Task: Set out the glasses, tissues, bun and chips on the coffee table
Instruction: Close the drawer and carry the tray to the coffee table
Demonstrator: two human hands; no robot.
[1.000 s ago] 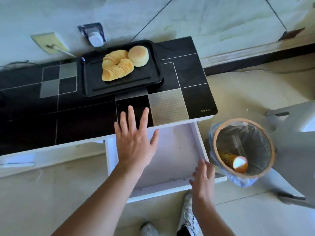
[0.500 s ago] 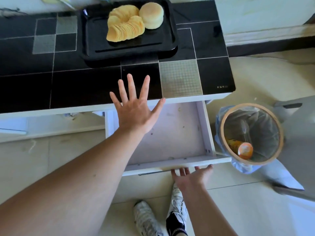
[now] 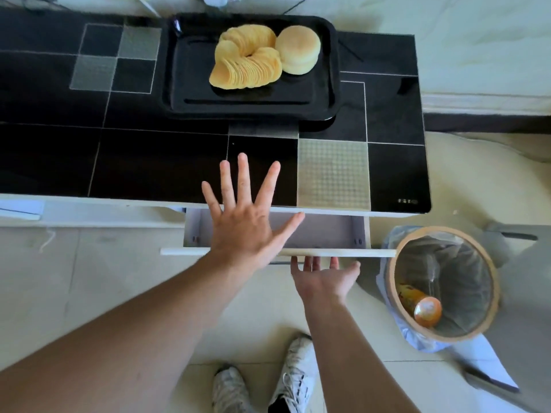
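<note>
The right hand's fingertips [image 3: 311,260] vanish beneath the drawer front [image 3: 357,252], and the coffee table [image 3: 44,150] runs off the left edge.

Bare forearms, no sleeves; white lace-up sneakers [image 3: 262,380], scuffed grey, dark sock at right ankle

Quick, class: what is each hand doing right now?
Left hand: open, fingers spread, holding nothing.
Right hand: open, fingertips against the drawer front.

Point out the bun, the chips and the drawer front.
bun [image 3: 298,50], head view, middle of its top.
chips [image 3: 246,62], head view, middle of the fanned stack.
drawer front [image 3: 363,252], head view, top edge, right of the hands.
</note>
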